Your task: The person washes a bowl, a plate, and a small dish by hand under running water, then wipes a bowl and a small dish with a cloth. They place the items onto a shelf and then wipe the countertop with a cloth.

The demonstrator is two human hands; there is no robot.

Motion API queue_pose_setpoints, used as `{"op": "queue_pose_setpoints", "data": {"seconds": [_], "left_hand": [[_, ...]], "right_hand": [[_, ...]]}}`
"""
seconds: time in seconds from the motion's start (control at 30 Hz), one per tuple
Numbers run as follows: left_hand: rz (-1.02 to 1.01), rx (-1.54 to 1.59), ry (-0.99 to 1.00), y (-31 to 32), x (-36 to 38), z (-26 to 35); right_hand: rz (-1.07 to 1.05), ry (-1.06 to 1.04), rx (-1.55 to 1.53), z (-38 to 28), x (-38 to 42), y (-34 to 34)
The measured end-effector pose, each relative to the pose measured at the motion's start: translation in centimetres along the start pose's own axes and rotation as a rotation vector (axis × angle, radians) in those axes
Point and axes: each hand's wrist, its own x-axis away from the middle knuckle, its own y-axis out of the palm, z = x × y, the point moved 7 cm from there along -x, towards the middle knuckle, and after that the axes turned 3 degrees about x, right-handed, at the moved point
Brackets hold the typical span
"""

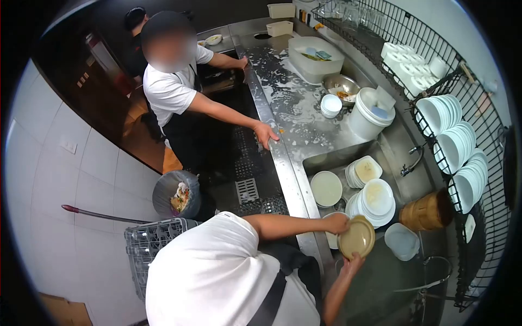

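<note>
A tan, shallow oval dish (357, 237) is held tilted over the right-hand sink by both of my hands. My left hand (337, 223) closes on its upper left rim. Below it, my right hand (354, 262) grips the lower rim. Just beyond the dish stand stacked white plates and bowls (379, 198) in the sink, with a round pale plate (326, 188) to their left. Part of another pale plate shows beneath my left wrist. A translucent container (402, 242) sits right of the dish.
A co-worker (168, 98) stands across, hands on the counter edge (272, 146). The counter holds a white bucket (370, 117), metal bowl (341, 87) and plastic tub (315, 60). A wooden bucket (427, 211) and faucet (413, 161) border the sinks. A waste bin (176, 193) stands left.
</note>
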Motion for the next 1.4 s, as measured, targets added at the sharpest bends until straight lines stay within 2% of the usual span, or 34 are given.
{"op": "queue_pose_setpoints", "data": {"seconds": [0.07,0.13,0.3,0.4,0.43,0.53,0.6,0.7,0.8,0.93,1.1,1.17,1.23,1.27,1.3,1.33,1.37,1.4], "left_hand": [[-0.005,-0.217,0.139,4.9,-0.3,-0.1],[-0.066,-0.207,0.124,8.8,-0.1,0.3],[-0.212,-0.121,0.318,17.5,0.5,1.8],[-0.317,-0.055,0.152,18.2,2.8,5.2],[-0.406,-0.093,0.153,19.0,3.0,5.8],[-0.27,-0.058,0.175,22.3,2.9,5.2],[-0.275,-0.07,0.149,24.2,2.5,4.5],[-0.212,-0.117,0.127,26.4,1.4,4.2],[-0.162,-0.215,0.05,27.0,1.8,4.7],[-0.144,-0.225,-0.047,28.4,1.3,4.5],[0.039,-0.141,-0.229,30.0,1.9,4.8],[0.124,-0.056,-0.295,31.9,1.3,3.4],[0.165,0.031,-0.355,37.0,-1.1,-1.2],[0.273,0.129,-0.285,39.6,-2.2,-4.1],[0.317,0.138,-0.246,37.9,-0.8,-2.1],[0.18,0.186,-0.213,36.6,0.3,-0.2],[0.151,0.264,-0.183,38.4,-0.1,-2.5],[0.151,0.283,-0.149,37.4,0.8,-0.5]], "right_hand": [[0.123,-0.016,-0.022,-0.2,1.8,-3.8],[0.224,-0.026,0.05,-0.3,3.0,-7.0],[0.427,-0.238,0.304,1.5,2.5,-16.8],[0.546,-0.233,0.423,-1.0,6.7,-17.5],[0.587,-0.198,0.442,-0.9,7.4,-18.5],[0.645,-0.128,0.478,-0.6,6.5,-20.6],[0.628,-0.097,0.51,0.5,5.5,-22.6],[0.581,-0.105,0.733,3.6,0.5,-27.6],[0.473,-0.068,0.644,3.2,1.5,-26.1],[0.414,0.069,0.458,4.7,0.8,-28.0],[0.352,0.178,0.18,5.1,1.3,-27.7],[0.301,0.193,0.089,5.9,0.2,-28.1],[0.283,0.242,-0.045,7.2,-1.0,-28.6],[0.222,0.213,-0.144,7.6,-1.4,-28.4],[0.198,0.17,-0.16,7.7,-1.6,-28.1],[0.232,0.189,-0.199,8.7,-1.7,-28.5],[0.211,0.176,-0.165,8.6,-1.1,-28.4],[0.282,0.202,-0.215,7.7,0.2,-27.9]]}}
